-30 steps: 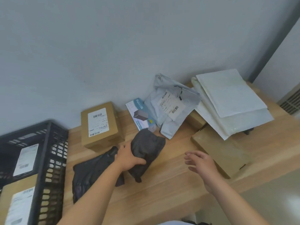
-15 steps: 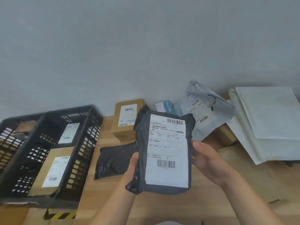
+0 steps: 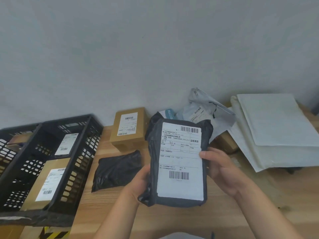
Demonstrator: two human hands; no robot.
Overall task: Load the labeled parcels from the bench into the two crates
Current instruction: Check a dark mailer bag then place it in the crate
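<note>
Black labelled parcel: upright above worktop, label facing camera; gripped at its sides by left hand and right hand; black crate left

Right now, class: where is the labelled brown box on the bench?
Head view, left of centre: the brown box stands by the wall, right of the black crate, just behind the flat black bag.

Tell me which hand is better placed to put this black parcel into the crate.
Probably the left hand: it grips the parcel on the side nearest the crate; the right hand is farther.
</note>
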